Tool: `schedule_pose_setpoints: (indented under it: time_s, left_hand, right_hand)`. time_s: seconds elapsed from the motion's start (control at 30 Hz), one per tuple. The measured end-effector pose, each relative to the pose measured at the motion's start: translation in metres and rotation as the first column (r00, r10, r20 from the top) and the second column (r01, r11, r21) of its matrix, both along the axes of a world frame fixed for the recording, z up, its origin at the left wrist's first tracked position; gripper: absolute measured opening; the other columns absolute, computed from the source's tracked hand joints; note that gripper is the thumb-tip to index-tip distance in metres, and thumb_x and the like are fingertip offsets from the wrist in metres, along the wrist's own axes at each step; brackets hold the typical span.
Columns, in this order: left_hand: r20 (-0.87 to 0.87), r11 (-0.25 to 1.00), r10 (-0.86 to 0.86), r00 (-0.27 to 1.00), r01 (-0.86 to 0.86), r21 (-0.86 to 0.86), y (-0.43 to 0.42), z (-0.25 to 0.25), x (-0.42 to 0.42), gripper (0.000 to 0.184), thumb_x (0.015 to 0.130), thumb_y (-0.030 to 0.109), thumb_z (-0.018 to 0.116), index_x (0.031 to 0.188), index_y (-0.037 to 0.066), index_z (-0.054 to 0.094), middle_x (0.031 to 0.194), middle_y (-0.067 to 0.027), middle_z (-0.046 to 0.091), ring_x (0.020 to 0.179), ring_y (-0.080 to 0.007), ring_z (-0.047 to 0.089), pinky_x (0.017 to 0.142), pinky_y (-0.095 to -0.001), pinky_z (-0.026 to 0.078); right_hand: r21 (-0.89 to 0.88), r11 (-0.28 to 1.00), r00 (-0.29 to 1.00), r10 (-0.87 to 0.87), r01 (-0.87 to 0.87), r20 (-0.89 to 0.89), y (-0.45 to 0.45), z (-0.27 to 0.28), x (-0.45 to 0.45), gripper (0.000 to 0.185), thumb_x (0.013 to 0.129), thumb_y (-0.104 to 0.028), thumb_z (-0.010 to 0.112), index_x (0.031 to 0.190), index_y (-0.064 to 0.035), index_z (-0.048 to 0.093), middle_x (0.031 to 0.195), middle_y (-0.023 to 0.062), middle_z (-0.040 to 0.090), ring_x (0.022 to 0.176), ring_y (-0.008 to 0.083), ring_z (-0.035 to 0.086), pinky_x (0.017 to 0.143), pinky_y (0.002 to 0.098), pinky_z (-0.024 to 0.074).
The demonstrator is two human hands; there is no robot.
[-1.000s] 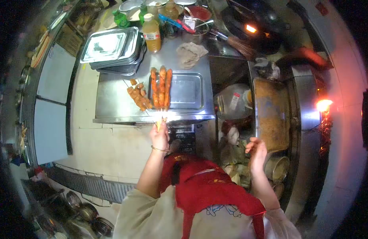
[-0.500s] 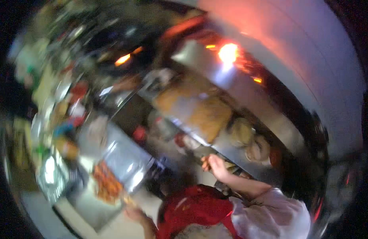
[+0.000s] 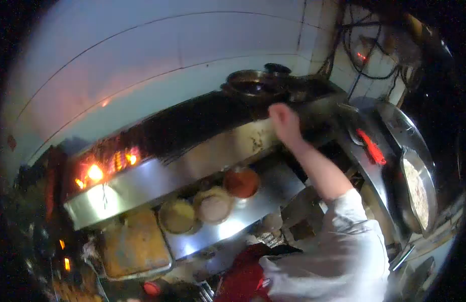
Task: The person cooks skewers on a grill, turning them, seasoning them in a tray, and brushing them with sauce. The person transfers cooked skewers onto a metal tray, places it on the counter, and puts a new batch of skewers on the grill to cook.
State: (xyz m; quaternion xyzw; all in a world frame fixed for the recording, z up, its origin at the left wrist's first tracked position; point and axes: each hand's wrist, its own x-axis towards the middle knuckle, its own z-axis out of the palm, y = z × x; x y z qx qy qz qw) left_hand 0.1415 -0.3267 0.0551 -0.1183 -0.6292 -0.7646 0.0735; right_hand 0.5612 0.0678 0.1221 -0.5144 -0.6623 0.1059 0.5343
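Nearest, red apron point(image 3: 243, 277) and white sleeve point(image 3: 328, 259). Beyond them, tray point(image 3: 142, 272) at left; beside it, three bowls point(image 3: 200, 199) in a slanting row on the metal tabletop point(image 3: 228, 229). Past these, right hand point(image 3: 284, 122) raised over the grill's point(image 3: 192, 135) near edge, blurred; cannot tell whether its fingers hold anything. Flames point(image 3: 95, 172) at grill's left end. Farther, just past the hand, pan point(image 3: 238, 77) sits near the tiled wall point(image 3: 203, 40).

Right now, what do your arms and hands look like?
The right hand has no glove on; blur hides small details. Its bare forearm comes from a loose, pale sleeve ending around the elbow. No markings show on the sleeve. The left hand is out of view.
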Motion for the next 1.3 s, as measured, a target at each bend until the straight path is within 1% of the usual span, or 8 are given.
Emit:
schedule_pose_setpoints:
  time_s: [0.1,0.27,0.6,0.83,0.97,1.07,1.17,1.3]
  left_hand:
    - [-0.008,0.908,-0.277,0.961,0.259,-0.33,0.119,-0.002,0.01,0.039,0.085,0.024,0.051,0.111,-0.005,0.05,0.113,-0.0165,0.052,0.1,-0.0288,0.05,0.085,-0.0375,0.043]
    - [0.175,0.328,-0.927,0.332,0.943,-0.053,0.327,0.047,0.104,0.007,0.086,0.013,0.054,0.092,0.011,0.052,0.067,0.0026,0.047,0.055,-0.0049,0.041,0.046,-0.0181,0.032]
    - [0.275,-0.008,-0.961,0.02,0.995,-0.1,0.547,0.035,0.223,0.012,0.085,0.016,0.054,0.092,0.007,0.055,0.068,-0.0042,0.061,0.043,-0.0057,0.041,0.037,-0.0203,0.03]
    - [0.323,-0.062,-0.946,0.033,0.959,-0.278,0.572,0.052,0.257,0.016,0.086,0.018,0.053,0.094,0.005,0.054,0.066,-0.0051,0.062,0.04,-0.0075,0.043,0.038,-0.0211,0.034]
    - [0.324,-0.072,-0.946,0.01,0.968,-0.24,0.584,0.042,0.258,0.018,0.086,0.018,0.052,0.095,0.003,0.055,0.066,-0.0055,0.062,0.042,-0.0088,0.047,0.039,-0.022,0.037]
    - [0.317,-0.122,-0.948,-0.014,0.938,-0.323,0.592,0.044,0.256,0.02,0.086,0.019,0.052,0.096,0.002,0.055,0.066,-0.0055,0.061,0.041,-0.0093,0.047,0.038,-0.0223,0.036]
    - [0.386,-0.158,-0.923,-0.011,0.922,-0.353,0.594,0.053,0.257,0.019,0.087,0.02,0.052,0.094,0.004,0.057,0.066,-0.0048,0.062,0.04,-0.0091,0.045,0.037,-0.0229,0.035]
    - [0.415,-0.222,-0.907,-0.067,0.914,-0.339,0.597,0.059,0.264,0.016,0.087,0.02,0.052,0.091,0.006,0.059,0.066,-0.0032,0.062,0.04,-0.0085,0.044,0.036,-0.0239,0.033]
  right_hand:
    - [0.14,0.961,0.855,-0.274,0.237,0.44,0.106,0.011,0.073,0.039,0.077,-0.027,0.063,0.111,-0.0126,0.054,0.096,0.0133,0.059,0.091,0.0291,0.058,0.077,0.0376,0.0461]
    - [-0.189,0.98,0.586,0.186,-0.057,0.789,0.174,0.034,0.067,0.055,0.071,-0.035,0.064,0.12,-0.0168,0.048,0.105,0.0157,0.056,0.095,0.0327,0.055,0.079,0.0422,0.0447]
    - [-0.023,0.993,0.917,-0.098,0.116,0.387,0.318,0.013,0.149,0.026,0.073,-0.025,0.06,0.086,-0.0032,0.062,0.075,0.0118,0.063,0.07,0.0248,0.062,0.066,0.0367,0.0474]
    - [-0.461,0.853,0.969,-0.193,0.244,0.154,0.342,0.018,0.195,0.029,0.07,-0.027,0.06,0.081,-0.0008,0.062,0.072,0.0115,0.063,0.064,0.0196,0.062,0.061,0.0343,0.0482]
    - [-0.016,0.802,0.695,-0.507,0.597,0.51,0.352,-0.018,0.181,0.032,0.068,-0.031,0.058,0.073,-0.0009,0.064,0.076,0.0128,0.065,0.062,0.0208,0.063,0.064,0.0331,0.0494]
    - [-0.175,0.85,0.839,-0.419,0.497,0.346,0.356,-0.011,0.187,0.029,0.071,-0.029,0.059,0.077,-0.0007,0.063,0.074,0.0116,0.064,0.061,0.0187,0.06,0.059,0.0324,0.0479]
    - [-0.32,0.944,0.895,-0.069,-0.084,-0.44,0.308,0.044,0.156,0.024,0.076,-0.024,0.058,0.08,-0.0007,0.06,0.07,0.0084,0.06,0.058,0.0154,0.056,0.052,0.0292,0.044]
    - [-0.148,0.97,0.936,0.138,-0.195,-0.324,0.269,0.108,0.099,0.019,0.079,-0.02,0.056,0.077,-0.002,0.055,0.064,0.0042,0.054,0.054,0.012,0.049,0.048,0.0269,0.0392]
